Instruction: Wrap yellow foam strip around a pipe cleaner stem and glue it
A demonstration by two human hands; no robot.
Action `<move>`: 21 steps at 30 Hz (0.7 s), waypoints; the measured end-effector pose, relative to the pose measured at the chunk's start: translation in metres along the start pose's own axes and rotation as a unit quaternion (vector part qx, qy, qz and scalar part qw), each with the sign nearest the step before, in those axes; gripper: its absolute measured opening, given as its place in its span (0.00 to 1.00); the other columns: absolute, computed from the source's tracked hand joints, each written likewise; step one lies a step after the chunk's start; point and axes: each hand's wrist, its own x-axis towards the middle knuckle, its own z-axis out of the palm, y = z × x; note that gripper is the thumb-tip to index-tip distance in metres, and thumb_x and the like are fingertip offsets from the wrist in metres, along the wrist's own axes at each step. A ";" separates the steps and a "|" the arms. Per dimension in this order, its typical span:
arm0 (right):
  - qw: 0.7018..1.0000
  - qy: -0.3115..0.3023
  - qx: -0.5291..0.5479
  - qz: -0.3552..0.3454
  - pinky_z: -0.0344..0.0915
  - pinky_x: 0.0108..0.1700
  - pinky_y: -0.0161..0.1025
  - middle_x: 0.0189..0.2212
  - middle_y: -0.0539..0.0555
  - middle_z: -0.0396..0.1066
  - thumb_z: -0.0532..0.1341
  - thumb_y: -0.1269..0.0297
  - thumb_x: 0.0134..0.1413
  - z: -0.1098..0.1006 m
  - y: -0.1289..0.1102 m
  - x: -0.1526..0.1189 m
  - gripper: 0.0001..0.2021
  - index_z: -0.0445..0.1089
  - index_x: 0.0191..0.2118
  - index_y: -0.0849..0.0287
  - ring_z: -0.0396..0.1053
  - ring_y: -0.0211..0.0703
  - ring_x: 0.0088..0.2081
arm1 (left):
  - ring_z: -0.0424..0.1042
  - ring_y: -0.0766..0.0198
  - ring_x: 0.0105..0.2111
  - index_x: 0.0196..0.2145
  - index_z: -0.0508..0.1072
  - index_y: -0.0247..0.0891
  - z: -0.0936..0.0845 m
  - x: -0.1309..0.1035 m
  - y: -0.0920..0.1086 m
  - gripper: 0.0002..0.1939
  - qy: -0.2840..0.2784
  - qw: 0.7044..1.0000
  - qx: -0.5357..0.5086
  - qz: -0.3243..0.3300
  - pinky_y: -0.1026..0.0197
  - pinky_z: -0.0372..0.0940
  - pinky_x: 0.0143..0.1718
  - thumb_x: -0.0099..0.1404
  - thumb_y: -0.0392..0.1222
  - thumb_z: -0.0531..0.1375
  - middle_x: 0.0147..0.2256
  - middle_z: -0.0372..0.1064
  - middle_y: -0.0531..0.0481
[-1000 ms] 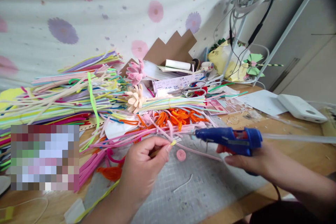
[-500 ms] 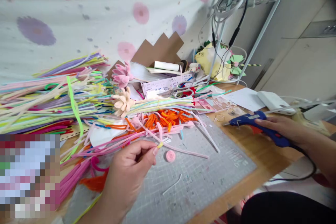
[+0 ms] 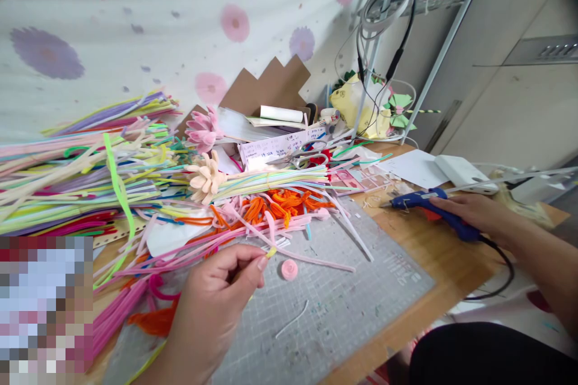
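Between thumb and forefinger, my left hand [image 3: 214, 298] pinches a short yellow pipe cleaner [image 3: 271, 252] over the cutting mat [image 3: 343, 307]. A pink pipe cleaner strip [image 3: 271, 227] shows just behind its tip; whether the two are joined I cannot tell. Close by on the mat lies a tightly coiled pink disc [image 3: 289, 269]. At the right, my right hand [image 3: 474, 213] is closed around a blue hot glue gun [image 3: 418, 200], its nozzle pointing left, low over the wooden table. A glue stick [image 3: 506, 180] runs out of its back.
Bundles of coloured pipe cleaners [image 3: 81, 174] fill the left side. Orange pieces [image 3: 286, 207], scissors [image 3: 311, 159] and handwritten paper [image 3: 275, 147] lie behind the mat. A white device [image 3: 465, 173] stands behind the glue gun. The gun's black cord [image 3: 508, 283] loops at the table edge.
The whole view has shifted slightly, so things sit a little further left. My right hand and the glue gun have moved slightly left and away. My left hand keeps its pinch.
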 end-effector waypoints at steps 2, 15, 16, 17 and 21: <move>0.997 0.040 -0.067 -0.013 0.57 0.33 0.44 0.22 0.62 0.71 0.59 0.52 0.52 -0.001 -0.002 0.000 0.20 0.74 0.24 0.66 0.65 0.42 0.24 | 0.61 0.66 0.21 0.27 0.76 0.39 0.000 0.000 0.000 0.05 0.005 1.000 -0.003 -0.008 0.66 0.56 0.21 0.54 0.42 0.62 0.18 0.66 0.55; 0.939 0.157 -0.204 -0.228 0.57 0.33 0.40 0.30 0.57 0.74 0.59 0.62 0.54 0.030 -0.057 -0.042 0.07 0.72 0.34 0.58 0.67 0.46 0.30 | 0.59 0.67 0.21 0.26 0.75 0.38 0.001 0.001 -0.004 0.07 -0.026 0.999 -0.007 -0.034 0.65 0.53 0.22 0.57 0.43 0.61 0.19 0.64 0.56; 0.935 0.127 -0.195 -0.268 0.59 0.34 0.38 0.31 0.55 0.74 0.58 0.62 0.55 0.039 -0.067 -0.050 0.07 0.72 0.34 0.57 0.67 0.44 0.31 | 0.59 0.67 0.21 0.27 0.75 0.38 0.001 0.002 -0.005 0.07 -0.032 0.999 -0.011 -0.038 0.65 0.53 0.23 0.57 0.44 0.60 0.19 0.64 0.56; 0.929 0.081 -0.187 -0.309 0.60 0.35 0.36 0.32 0.53 0.74 0.57 0.63 0.56 0.049 -0.075 -0.059 0.07 0.72 0.34 0.56 0.68 0.42 0.31 | 0.58 0.67 0.22 0.27 0.75 0.39 0.000 0.002 -0.006 0.07 -0.038 0.998 -0.016 -0.042 0.65 0.53 0.23 0.58 0.44 0.60 0.19 0.63 0.56; 0.876 -0.137 -0.167 -0.431 0.62 0.36 0.30 0.31 0.48 0.73 0.58 0.69 0.55 0.088 -0.100 -0.088 0.07 0.74 0.33 0.55 0.69 0.36 0.33 | 0.57 0.68 0.22 0.26 0.74 0.38 0.000 0.004 -0.007 0.08 -0.048 0.997 -0.038 -0.056 0.65 0.52 0.23 0.59 0.44 0.60 0.20 0.63 0.57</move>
